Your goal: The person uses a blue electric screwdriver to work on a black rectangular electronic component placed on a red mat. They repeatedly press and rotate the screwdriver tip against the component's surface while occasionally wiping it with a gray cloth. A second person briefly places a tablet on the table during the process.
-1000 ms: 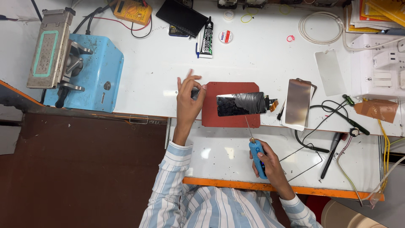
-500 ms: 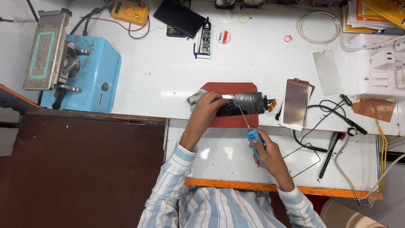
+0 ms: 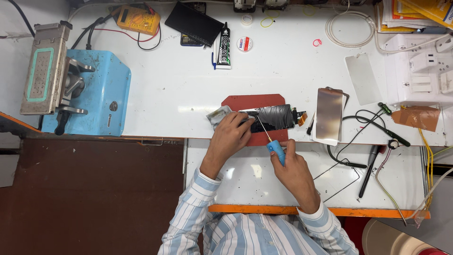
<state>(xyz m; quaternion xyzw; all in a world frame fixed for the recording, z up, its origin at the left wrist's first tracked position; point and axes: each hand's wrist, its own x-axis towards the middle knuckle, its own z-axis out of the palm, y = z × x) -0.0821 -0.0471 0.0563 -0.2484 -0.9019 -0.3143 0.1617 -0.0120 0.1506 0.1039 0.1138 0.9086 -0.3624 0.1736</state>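
A dark phone assembly (image 3: 273, 116) wrapped in grey tape lies on a red mat (image 3: 252, 101) in the middle of the white bench. My left hand (image 3: 231, 134) presses down on its left end, next to a crumpled grey cloth (image 3: 218, 115). My right hand (image 3: 292, 167) grips a blue-handled screwdriver (image 3: 275, 151), whose thin shaft slants up-left to the phone's surface just right of my left fingers.
A silver phone panel (image 3: 328, 114) and a clear screen protector (image 3: 361, 78) lie to the right, with black cables (image 3: 363, 125) and a pen (image 3: 369, 172). A blue machine (image 3: 89, 92) stands at left. A glue tube (image 3: 224, 45), tape roll (image 3: 244, 44) and yellow multimeter (image 3: 138, 19) sit behind.
My left hand came down from a raised, fingers-spread pose onto the phone's left end. My right hand brought the screwdriver up from the bench's near part until its tip reached the phone.
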